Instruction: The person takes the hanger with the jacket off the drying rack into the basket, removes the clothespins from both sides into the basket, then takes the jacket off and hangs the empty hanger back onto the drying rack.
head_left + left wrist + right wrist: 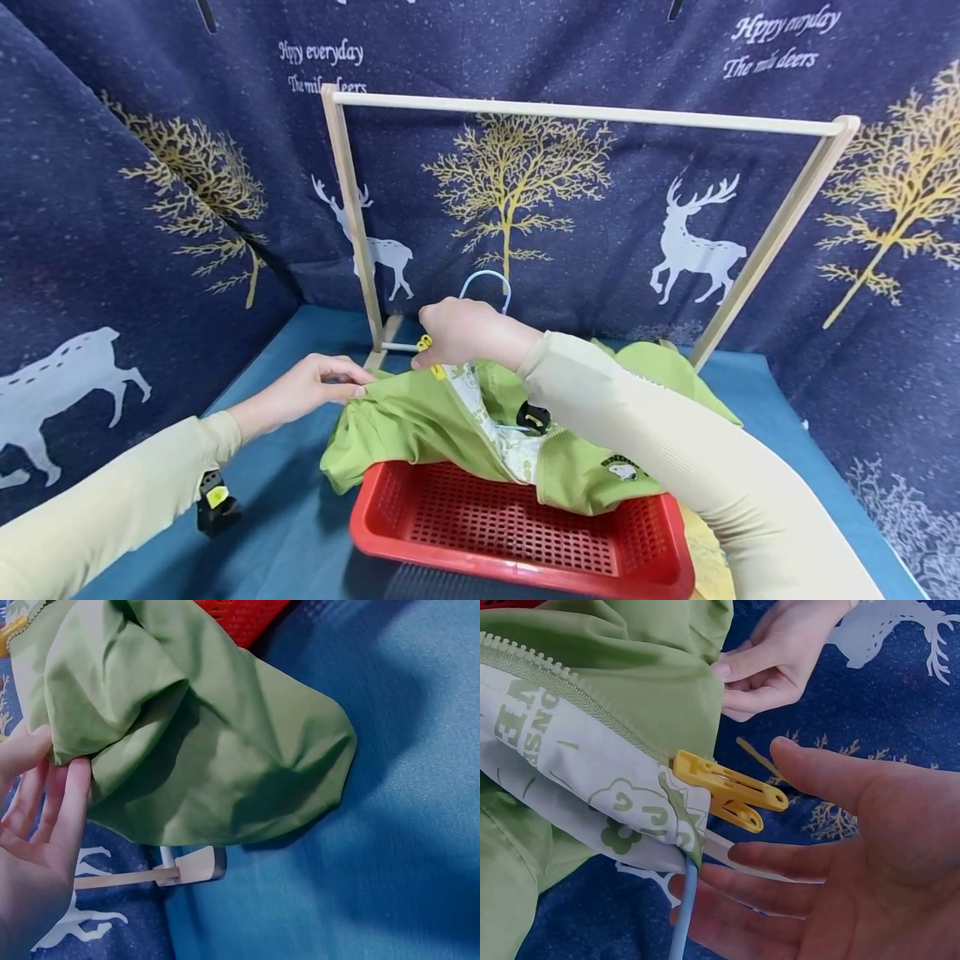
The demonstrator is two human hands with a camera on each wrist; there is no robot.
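Right now you have a green jacket [427, 417] lying rumpled across the back and both ends of the red basket [517, 571], its front unzipped. The white lining [607, 765] carries green letters and flowers; chunky zipper teeth [525, 656] run along the opening, and a small dog patch [622, 471] shows on the chest. A blue hanger [682, 915] pokes out of the cloth, with a yellow clip [705, 776] just beside it at the corner of the opening. Your left grip [318, 385] pinches the jacket between thumb and fingers; your right grip [472, 333] is released, fingers spread around the hanger, though contact is unclear. One green end droops past the basket's left rim, above the tabletop [277, 517], which stretches on leftward beneath your forearm. Behind, the wooden rack [585, 111] has its left foot near your left grip, and open space separates the hanger's hook from the top bar.
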